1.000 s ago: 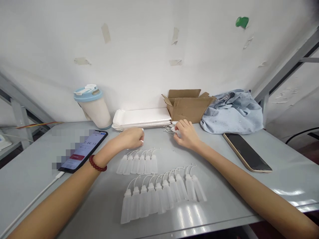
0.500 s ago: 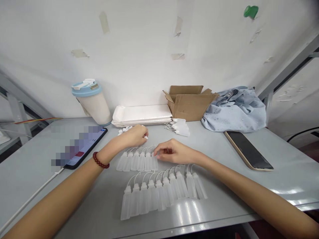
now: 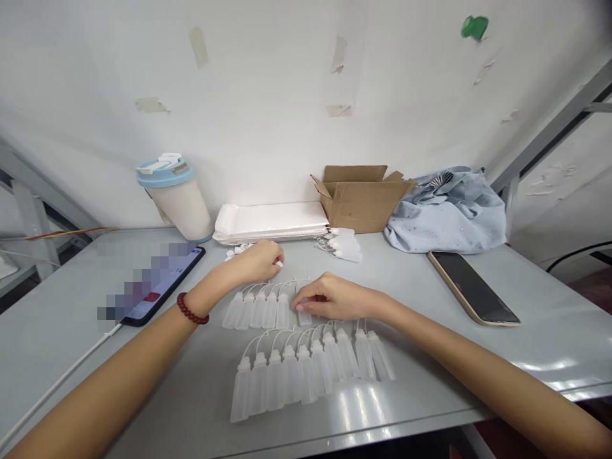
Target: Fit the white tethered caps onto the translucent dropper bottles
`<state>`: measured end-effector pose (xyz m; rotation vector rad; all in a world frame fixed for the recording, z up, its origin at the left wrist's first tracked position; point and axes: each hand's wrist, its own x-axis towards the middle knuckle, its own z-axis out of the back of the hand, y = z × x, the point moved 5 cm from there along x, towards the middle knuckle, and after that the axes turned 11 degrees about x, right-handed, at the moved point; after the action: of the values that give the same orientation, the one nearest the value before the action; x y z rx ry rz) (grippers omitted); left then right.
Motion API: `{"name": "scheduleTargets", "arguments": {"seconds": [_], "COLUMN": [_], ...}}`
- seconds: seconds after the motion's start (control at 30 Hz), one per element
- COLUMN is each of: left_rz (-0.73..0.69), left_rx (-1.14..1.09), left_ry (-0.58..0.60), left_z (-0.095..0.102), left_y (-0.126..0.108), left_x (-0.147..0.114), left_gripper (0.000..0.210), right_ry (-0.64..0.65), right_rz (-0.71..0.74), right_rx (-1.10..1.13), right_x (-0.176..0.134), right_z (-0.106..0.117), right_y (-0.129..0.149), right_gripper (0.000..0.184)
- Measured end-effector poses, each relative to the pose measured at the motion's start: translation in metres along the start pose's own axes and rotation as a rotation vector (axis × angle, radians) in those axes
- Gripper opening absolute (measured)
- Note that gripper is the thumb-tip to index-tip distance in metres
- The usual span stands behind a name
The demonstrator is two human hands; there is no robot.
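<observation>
My left hand [image 3: 262, 260] is closed, with a small white cap [image 3: 279, 263] showing at its fingertips. Beside its wrist, more white caps [image 3: 231, 255] lie on the table, partly hidden. My right hand [image 3: 340, 297] pinches a translucent plastic dropper bottle [image 3: 304, 319] at the right end of the back row; the fingers cover part of it. To its left, several similar bottles [image 3: 258, 312] lie side by side, each with a thin strap at its neck. Nearer to me is a longer front row of the same bottles [image 3: 289, 382].
Behind the hands are a stack of white envelopes [image 3: 272, 220], a few capped bottles [image 3: 347, 244], an open cardboard box [image 3: 363, 207] and light blue cloth [image 3: 449, 217]. A tumbler [image 3: 179, 204] and a cabled phone [image 3: 167, 280] are at left, another phone [image 3: 473, 287] at right.
My right hand has drawn the end bottle of the back row slightly to the right, widening the gap from its neighbour. My left hand has stayed in place with the cap.
</observation>
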<state>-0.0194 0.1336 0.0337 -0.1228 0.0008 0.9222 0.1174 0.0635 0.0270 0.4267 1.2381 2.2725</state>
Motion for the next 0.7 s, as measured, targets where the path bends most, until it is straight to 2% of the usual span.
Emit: {"name": "scheduleTargets", "arguments": {"seconds": [0.13, 0.27, 0.4, 0.57, 0.7], "left_rz": [-0.048, -0.014, 0.032, -0.023, -0.012], "left_rx": [-0.001, -0.038, -0.138, -0.252, -0.335], "left_ry": [-0.015, -0.018, -0.05, -0.031, -0.083], "left_z": [0.001, 0.002, 0.006, 0.011, 0.016], "left_y": [-0.004, -0.001, -0.001, -0.014, -0.016], "left_x": [0.0, 0.001, 0.002, 0.0, 0.0], "left_gripper": [0.022, 0.019, 0.028, 0.033, 0.033], "right_ry": [-0.065, -0.231, -0.369, -0.395, -0.367], "right_rz": [0.005, 0.005, 0.023, 0.081, 0.112], "right_rx": [-0.083, -0.255, -0.495, -0.711, -0.796], "right_x": [0.001, 0.0, -0.001, -0.002, -0.001], "right_z": [0.007, 0.018, 0.024, 0.022, 0.021], "right_y": [-0.003, -0.01, -0.02, -0.027, -0.028], "right_gripper": [0.023, 0.02, 0.022, 0.024, 0.027]}}
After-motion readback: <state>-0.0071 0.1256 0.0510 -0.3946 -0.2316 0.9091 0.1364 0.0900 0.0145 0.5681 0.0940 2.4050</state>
